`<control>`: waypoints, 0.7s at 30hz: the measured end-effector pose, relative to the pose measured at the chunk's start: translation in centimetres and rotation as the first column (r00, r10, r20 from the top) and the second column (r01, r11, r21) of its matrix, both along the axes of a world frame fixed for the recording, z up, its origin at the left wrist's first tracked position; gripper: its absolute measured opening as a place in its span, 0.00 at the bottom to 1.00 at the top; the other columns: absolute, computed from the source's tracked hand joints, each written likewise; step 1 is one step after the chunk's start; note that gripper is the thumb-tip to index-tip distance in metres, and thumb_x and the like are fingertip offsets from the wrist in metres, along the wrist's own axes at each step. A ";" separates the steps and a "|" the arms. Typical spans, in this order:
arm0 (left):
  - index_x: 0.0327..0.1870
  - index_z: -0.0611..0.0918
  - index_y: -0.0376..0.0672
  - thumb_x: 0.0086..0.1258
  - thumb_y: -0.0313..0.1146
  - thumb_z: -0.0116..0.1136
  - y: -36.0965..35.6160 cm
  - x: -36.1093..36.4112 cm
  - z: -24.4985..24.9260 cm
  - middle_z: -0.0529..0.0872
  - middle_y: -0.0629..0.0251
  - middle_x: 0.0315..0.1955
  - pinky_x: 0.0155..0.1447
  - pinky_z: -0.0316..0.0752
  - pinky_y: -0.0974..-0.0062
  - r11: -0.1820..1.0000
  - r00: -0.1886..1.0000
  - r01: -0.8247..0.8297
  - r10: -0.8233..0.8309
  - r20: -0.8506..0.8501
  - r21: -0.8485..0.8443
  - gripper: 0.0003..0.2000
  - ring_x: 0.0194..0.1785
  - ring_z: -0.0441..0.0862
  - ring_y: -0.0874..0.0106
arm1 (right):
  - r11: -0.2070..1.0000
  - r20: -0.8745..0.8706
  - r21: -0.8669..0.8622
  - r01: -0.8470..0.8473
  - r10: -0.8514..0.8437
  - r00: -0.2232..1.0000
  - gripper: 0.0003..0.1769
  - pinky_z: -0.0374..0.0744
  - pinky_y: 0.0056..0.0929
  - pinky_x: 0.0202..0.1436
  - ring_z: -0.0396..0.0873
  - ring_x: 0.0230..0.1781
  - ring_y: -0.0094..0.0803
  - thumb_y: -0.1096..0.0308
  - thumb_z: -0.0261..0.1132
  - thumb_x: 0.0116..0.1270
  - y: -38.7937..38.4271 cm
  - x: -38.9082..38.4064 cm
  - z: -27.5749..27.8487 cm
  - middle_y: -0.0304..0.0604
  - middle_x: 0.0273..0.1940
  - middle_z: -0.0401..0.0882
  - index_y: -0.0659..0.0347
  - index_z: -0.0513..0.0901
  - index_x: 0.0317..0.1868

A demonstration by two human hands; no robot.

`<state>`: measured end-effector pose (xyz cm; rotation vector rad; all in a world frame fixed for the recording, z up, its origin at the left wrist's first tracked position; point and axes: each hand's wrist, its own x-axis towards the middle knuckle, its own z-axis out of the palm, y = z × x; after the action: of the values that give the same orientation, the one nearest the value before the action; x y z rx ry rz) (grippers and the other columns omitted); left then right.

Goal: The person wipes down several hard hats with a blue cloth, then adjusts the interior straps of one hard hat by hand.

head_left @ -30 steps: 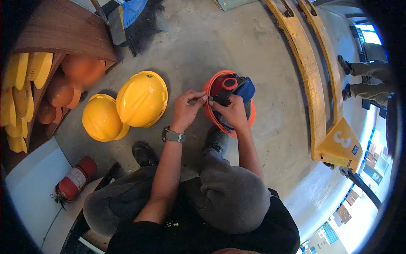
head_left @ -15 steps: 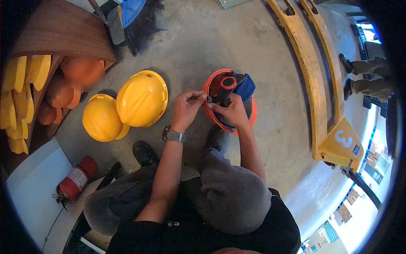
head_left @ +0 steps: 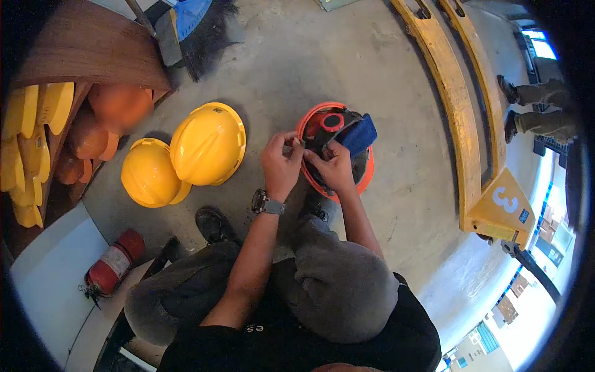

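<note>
An orange hard hat [head_left: 370,172] rests upside down in front of my right knee, its inside facing up. Inside it are a dark suspension harness, a red ratchet knob [head_left: 333,121] and a blue sweatband pad [head_left: 361,135]. My left hand [head_left: 282,166] is closed in a pinch at the hat's left rim. My right hand [head_left: 334,168] reaches over the near edge, thumb and fingers pinched on the harness just beside the left fingertips. Whatever small part lies between the fingertips is hidden.
Two yellow hard hats [head_left: 207,144] sit on the floor to the left. A wooden shelf [head_left: 93,53] holds more yellow and orange helmets. Near my left leg is a red fire extinguisher [head_left: 116,263]. A yellow pallet jack [head_left: 455,118] stands right, with another person's legs [head_left: 542,108] beyond.
My left hand has shifted right and turned, its fingers now closer to my right hand. My right hand has moved slightly left, and the hat has tilted a little.
</note>
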<state>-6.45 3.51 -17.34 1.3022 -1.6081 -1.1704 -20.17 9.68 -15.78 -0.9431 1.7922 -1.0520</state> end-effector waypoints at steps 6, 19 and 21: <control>0.51 0.86 0.38 0.72 0.30 0.62 0.0 0.3 0.3 0.87 0.62 0.44 0.48 0.80 0.73 0.990 0.990 0.096 -0.084 -0.116 0.099 0.10 0.49 0.84 0.70 | 0.969 0.368 -0.172 0.176 -0.102 0.924 0.13 0.78 0.27 0.40 0.78 0.34 0.20 0.68 0.78 0.60 -0.6 -0.2 -0.9 0.37 0.34 0.86 0.65 0.84 0.38; 0.56 0.84 0.39 0.71 0.25 0.60 -0.2 -0.2 0.7 0.85 0.63 0.48 0.47 0.84 0.75 0.978 0.977 0.186 -0.173 -0.127 0.098 0.14 0.49 0.84 0.72 | 0.907 -0.557 -0.411 -0.094 -0.168 0.813 0.12 0.82 0.27 0.39 0.87 0.34 0.31 0.70 0.76 0.62 1.7 1.5 0.4 0.46 0.35 0.87 0.63 0.84 0.43; 0.57 0.84 0.39 0.71 0.25 0.60 0.2 -0.6 0.9 0.85 0.62 0.49 0.47 0.84 0.74 0.982 0.980 0.171 -0.162 -0.117 0.076 0.14 0.49 0.84 0.72 | 0.954 -0.497 -0.299 0.019 -0.173 0.851 0.15 0.83 0.32 0.44 0.88 0.40 0.42 0.68 0.74 0.64 1.6 1.8 1.3 0.49 0.40 0.87 0.62 0.84 0.49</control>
<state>-7.01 3.67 -16.49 1.1516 -1.6262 -1.4027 -18.39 11.30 -14.53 -1.4338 2.1797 -1.2226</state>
